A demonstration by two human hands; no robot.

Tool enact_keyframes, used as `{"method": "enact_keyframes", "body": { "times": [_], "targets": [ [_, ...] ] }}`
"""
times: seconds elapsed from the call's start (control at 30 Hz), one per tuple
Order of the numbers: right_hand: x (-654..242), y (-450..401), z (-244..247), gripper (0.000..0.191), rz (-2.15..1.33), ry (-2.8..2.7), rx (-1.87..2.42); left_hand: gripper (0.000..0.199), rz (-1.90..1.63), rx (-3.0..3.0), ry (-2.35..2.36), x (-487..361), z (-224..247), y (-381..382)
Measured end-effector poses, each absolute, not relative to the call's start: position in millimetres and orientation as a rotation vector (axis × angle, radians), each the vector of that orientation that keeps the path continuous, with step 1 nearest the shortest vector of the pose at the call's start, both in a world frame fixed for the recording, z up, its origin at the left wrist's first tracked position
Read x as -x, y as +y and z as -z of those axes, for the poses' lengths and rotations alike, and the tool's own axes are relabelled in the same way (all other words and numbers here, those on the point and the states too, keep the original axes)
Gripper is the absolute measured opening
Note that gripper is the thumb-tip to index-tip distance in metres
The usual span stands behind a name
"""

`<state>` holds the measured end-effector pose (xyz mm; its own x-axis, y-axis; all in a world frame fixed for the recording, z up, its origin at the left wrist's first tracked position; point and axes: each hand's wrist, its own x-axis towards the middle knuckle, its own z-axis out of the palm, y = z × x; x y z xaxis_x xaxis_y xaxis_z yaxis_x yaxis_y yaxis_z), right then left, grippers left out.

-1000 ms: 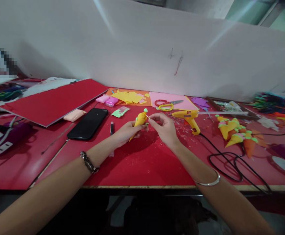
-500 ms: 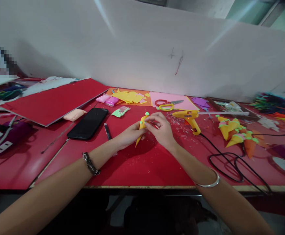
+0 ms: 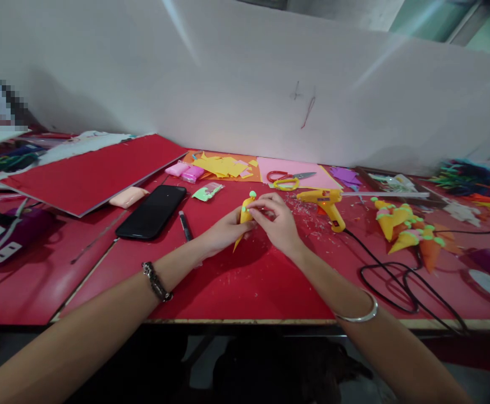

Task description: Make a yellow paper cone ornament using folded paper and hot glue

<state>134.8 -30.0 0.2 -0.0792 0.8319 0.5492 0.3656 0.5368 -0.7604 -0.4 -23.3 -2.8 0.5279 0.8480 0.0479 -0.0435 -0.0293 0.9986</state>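
Note:
Near the middle of the red table, my left hand is closed round a small yellow cone with light green balls on it; its point sticks out downward below the fingers. My right hand pinches at the cone's upper right side, thumb and forefinger beside a green ball. Whether anything small sits between those fingertips is hidden. Just right of my hands lies a yellow glue gun, and behind it are scissors with red and yellow handles.
A black phone, a pen and a green packet lie to the left. Farther left leans a red board. Finished-looking cones and a looped black cable are on the right.
The fingers of my right hand have shifted slightly at the cone, and a green ball there shows a little more. My left hand keeps its hold.

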Motion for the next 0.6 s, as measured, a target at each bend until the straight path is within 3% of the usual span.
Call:
{"method": "enact_keyframes", "body": {
  "times": [0.6],
  "targets": [
    [-134.0,-25.3,5.9,0.007,-0.747,-1.538,0.983,0.015,-0.901,-1.585,0.784,1.5,-0.3,-26.0]
  ]
}}
